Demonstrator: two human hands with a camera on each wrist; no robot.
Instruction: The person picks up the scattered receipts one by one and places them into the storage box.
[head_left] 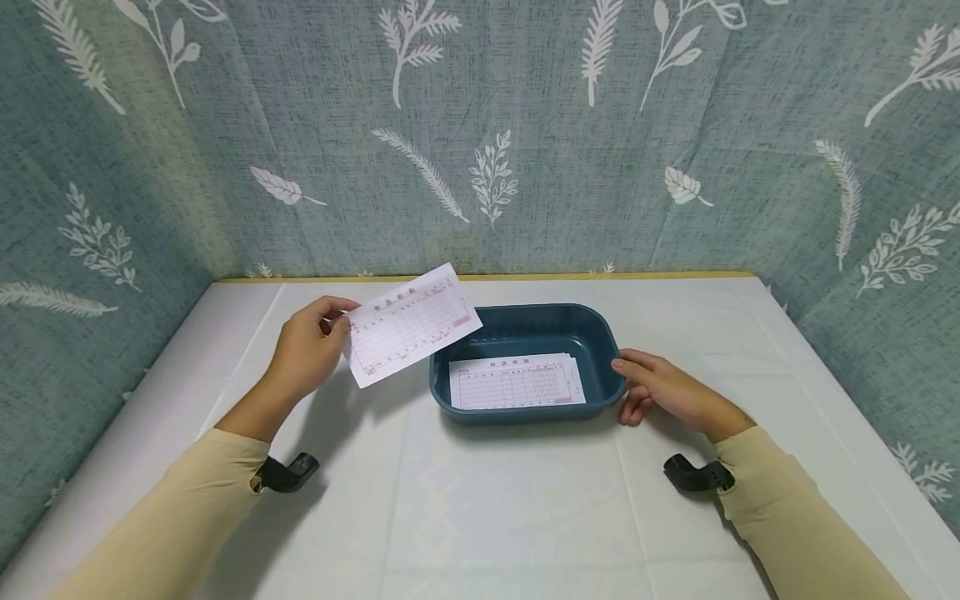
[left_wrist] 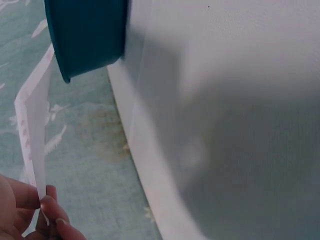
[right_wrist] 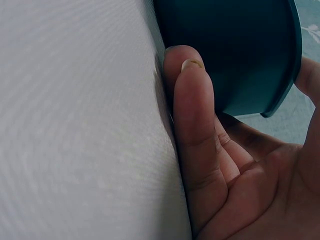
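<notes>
My left hand (head_left: 310, 342) pinches a white receipt slip (head_left: 411, 323) by its left edge, thumb against the fingers. The slip is tilted, printed side showing, and its right corner overlaps the left rim of a dark blue plastic basin (head_left: 525, 417) in the head view. In the left wrist view, the slip (left_wrist: 31, 115) is seen nearly edge-on and bent. Inside the basin lies a small stack of similar receipt slips (head_left: 517, 383). My right hand (head_left: 667, 390) holds the basin's right end, thumb at the rim and fingers curled against the outer wall (right_wrist: 240, 50).
A white cloth covers the table (head_left: 510, 508), with a yellow strip (head_left: 600, 276) along its back edge. Leaf-patterned green-grey curtains (head_left: 480, 125) enclose the back and both sides. A black wrist mount (head_left: 288, 473) projects inward from the left sleeve, another (head_left: 693, 475) from the right.
</notes>
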